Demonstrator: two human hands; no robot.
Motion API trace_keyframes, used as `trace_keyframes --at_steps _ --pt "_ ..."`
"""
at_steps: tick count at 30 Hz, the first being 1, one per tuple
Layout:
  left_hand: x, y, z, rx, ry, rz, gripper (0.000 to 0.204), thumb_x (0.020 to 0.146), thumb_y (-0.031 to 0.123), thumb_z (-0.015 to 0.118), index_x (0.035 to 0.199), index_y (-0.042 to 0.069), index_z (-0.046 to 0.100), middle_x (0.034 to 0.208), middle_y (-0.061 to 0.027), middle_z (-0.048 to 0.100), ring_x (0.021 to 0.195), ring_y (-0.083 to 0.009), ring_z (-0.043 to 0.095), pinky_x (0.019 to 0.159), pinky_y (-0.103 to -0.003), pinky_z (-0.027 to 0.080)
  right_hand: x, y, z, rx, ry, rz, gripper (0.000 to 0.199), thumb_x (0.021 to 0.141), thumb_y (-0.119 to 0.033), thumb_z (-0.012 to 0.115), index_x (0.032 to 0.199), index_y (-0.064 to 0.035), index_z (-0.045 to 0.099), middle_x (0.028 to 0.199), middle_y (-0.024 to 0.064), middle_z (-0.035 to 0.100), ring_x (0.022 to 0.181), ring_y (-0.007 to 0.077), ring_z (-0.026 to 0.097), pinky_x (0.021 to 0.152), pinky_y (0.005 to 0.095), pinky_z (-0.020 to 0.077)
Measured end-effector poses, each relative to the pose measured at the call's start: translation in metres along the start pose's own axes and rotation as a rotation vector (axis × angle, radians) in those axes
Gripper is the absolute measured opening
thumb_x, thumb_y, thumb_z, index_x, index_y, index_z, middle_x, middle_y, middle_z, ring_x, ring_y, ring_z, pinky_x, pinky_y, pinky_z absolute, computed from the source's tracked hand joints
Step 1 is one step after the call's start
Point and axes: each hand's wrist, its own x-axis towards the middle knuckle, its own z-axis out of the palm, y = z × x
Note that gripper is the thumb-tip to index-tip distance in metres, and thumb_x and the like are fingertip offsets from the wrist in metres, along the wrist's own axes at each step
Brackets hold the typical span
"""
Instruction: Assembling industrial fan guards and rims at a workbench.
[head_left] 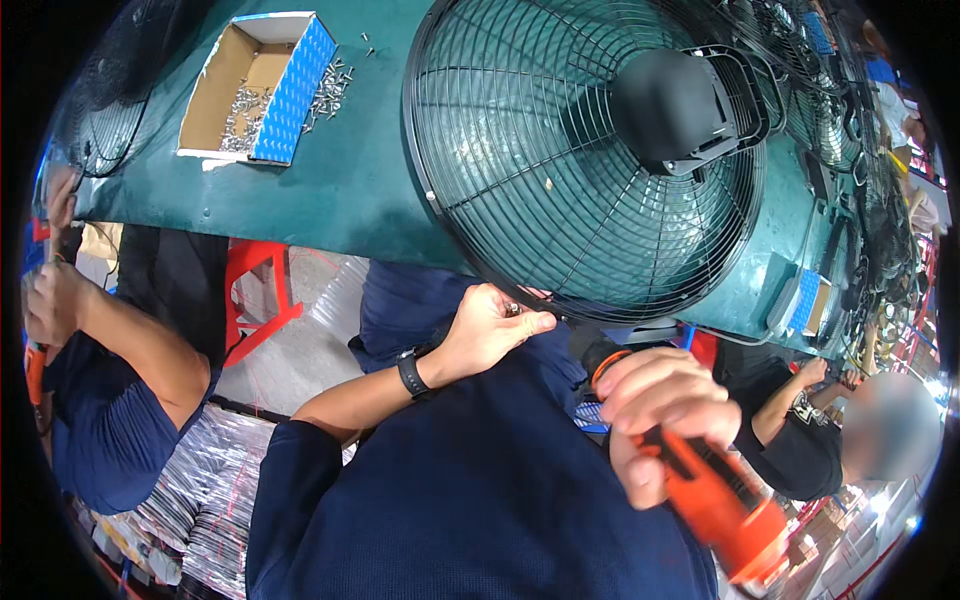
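My left hand (487,333) is closed in a pinch at the near rim of a round black wire fan guard (560,190). Between its fingers shows a small shiny metal piece, by its look a screw (513,309). My right hand (668,412) wraps round an orange and black cordless screwdriver (725,505), whose rear end is blurred. The tool's black nose points up and left toward the rim, a little right of my left fingertips. A black motor (670,105) sits at the middle of the guard, which rests on the green table and overhangs its near edge.
An open blue and white cardboard box (292,95) of screws stands on the green table (130,190), with loose screws (330,92) beside it. More fan guards (820,120) crowd the right. Co-workers' arms show at left (130,335) and right (785,405). A red stool (262,290) stands below.
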Motion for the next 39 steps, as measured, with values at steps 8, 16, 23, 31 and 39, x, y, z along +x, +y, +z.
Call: trace_keyframes --at_steps 8,16,23,31,39 --pt "0.001 -0.007 0.000 -0.088 -0.051 0.026 0.016 0.086 0.007 0.067 0.098 -0.001 0.060 0.068 0.0040 0.053 0.056 -0.0005 0.040 0.046 -0.019 0.031 -0.021 0.006 0.003 0.041 0.255 -0.100 0.048 0.073 -0.014 0.067 0.112 0.0005 0.045 0.071 0.0112 0.060 0.055 0.0228 0.061 0.054 0.0370 0.0538" --pt "-0.001 0.007 0.000 0.032 -0.068 -0.020 0.021 0.088 0.017 0.066 0.095 -0.002 0.061 0.070 -0.0023 0.057 0.053 -0.0053 0.046 0.045 -0.020 0.036 -0.035 -0.009 -0.014 0.188 0.480 0.041 0.043 0.083 -0.026 0.062 0.115 -0.0055 0.043 0.075 0.0120 0.054 0.065 0.0256 0.055 0.062 0.0415 0.0468" --pt "-0.022 0.027 -0.009 0.118 0.038 -0.133 0.022 0.089 0.020 0.064 0.089 -0.003 0.064 0.068 -0.0021 0.058 0.053 -0.0037 0.046 0.043 -0.017 0.033 -0.076 -0.001 -0.099 0.291 0.836 0.273 0.043 0.086 -0.022 0.051 0.121 0.0008 0.042 0.100 0.0209 0.057 0.063 0.0244 0.058 0.060 0.0408 0.0481" --pt "-0.038 0.060 -0.038 0.083 0.379 0.271 0.043 0.087 0.007 0.062 0.127 -0.003 0.050 0.080 -0.0040 0.061 0.060 -0.0038 0.049 0.049 -0.017 0.039 -0.077 0.018 -0.184 0.320 0.936 0.577 0.061 0.084 -0.023 0.055 0.136 0.0000 0.033 0.140 0.0164 0.041 0.068 0.0249 0.064 0.053 0.0332 0.0507" --pt "-0.017 0.082 -0.037 0.315 0.400 0.298 0.014 0.088 0.011 0.063 0.096 0.000 0.063 0.066 0.0032 0.055 0.053 -0.0016 0.044 0.044 -0.017 0.032 -0.073 0.048 -0.191 0.342 0.813 0.653 0.059 0.079 -0.022 0.057 0.132 0.0017 0.042 0.121 0.0097 0.053 0.050 0.0195 0.058 0.045 0.0349 0.0502"
